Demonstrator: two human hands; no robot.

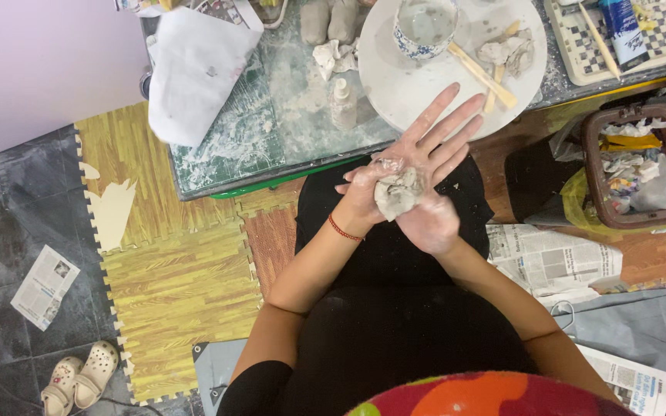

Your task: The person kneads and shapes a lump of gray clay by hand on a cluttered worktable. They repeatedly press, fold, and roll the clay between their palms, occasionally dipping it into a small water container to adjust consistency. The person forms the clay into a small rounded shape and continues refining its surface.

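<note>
One lump of grey clay (397, 192) is being held between two bare hands above the lap, just in front of the table edge (271, 181). The left hand (418, 150), with a red cord at its wrist, is being kept flat and palm up, its fingers (445, 115) stretched out and slightly spread toward the white round board (410, 92); the clay is being cradled at the base of this palm. The right hand (432, 219) is being pressed against the clay from below and beside it; its fingers are being hidden by the lump, so their state cannot be told. Both hands are being shown smeared with pale clay. On the white round board a blue-patterned bowl (424, 27), wooden sticks (481, 73) and clay scraps (506, 52) are being kept. A small bottle (342, 104) is being stood just beside the board. A brown bin (637, 166) of crumpled waste is being kept near the right side, with newspaper sheets (553, 258) being laid on the floor.
</note>
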